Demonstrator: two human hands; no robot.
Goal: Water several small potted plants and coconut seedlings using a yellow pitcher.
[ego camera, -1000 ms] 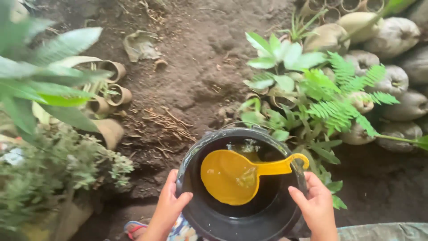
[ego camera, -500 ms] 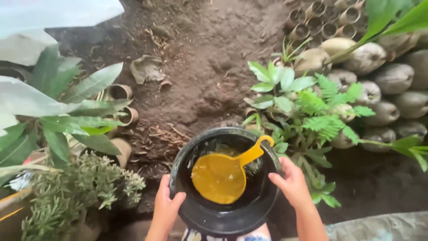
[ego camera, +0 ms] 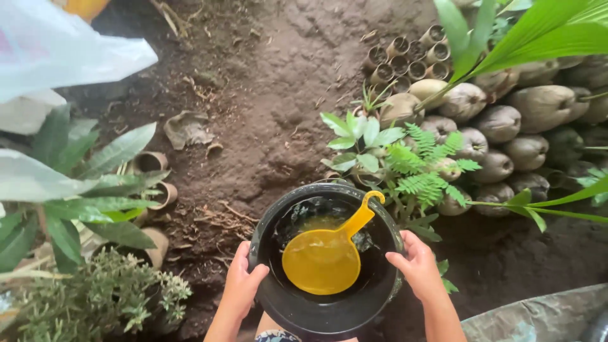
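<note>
1. Both hands grip one black bucket (ego camera: 326, 310) by its rim. Left hand (ego camera: 242, 283) is closed over the near-left edge, thumb on the inside lip; right hand (ego camera: 418, 266) is closed over the right edge, thumb likewise hooked inward. Neither holds anything else.
2. Bucket: round, black plastic, held upright low in the head view, above bare dark soil (ego camera: 278, 95). Whether its base rests on the ground cannot be told.
3. Contents of bucket: water, dark and reflective, level well below the rim. One yellow dipper (ego camera: 323, 259) floats in it, bowl toward the person, handle angled up to the far-right rim and touching it. The dipper bowl holds a shallow film of water.
4. Progress, as judged: the bucket is filled and in hand among the plants; the dipper lies ungripped, so no scooping or pouring is under way. The soil shows no fresh wet patch that can be made out.
5. Right of bucket: fern and broad-leaf seedlings (ego camera: 405, 158), just beside the rim; behind them, rows of coconut husks (ego camera: 506, 126), some sprouting.
6. Far right: cluster of small open tubes (ego camera: 405, 54), stacked mouth-outward; contents not discernible.
7. Left: leafy plants (ego camera: 82, 202), with similar tan tubes (ego camera: 152, 163) lying among them, apparently empty.
8. Top left: pale plastic sheet (ego camera: 63, 50).
</note>
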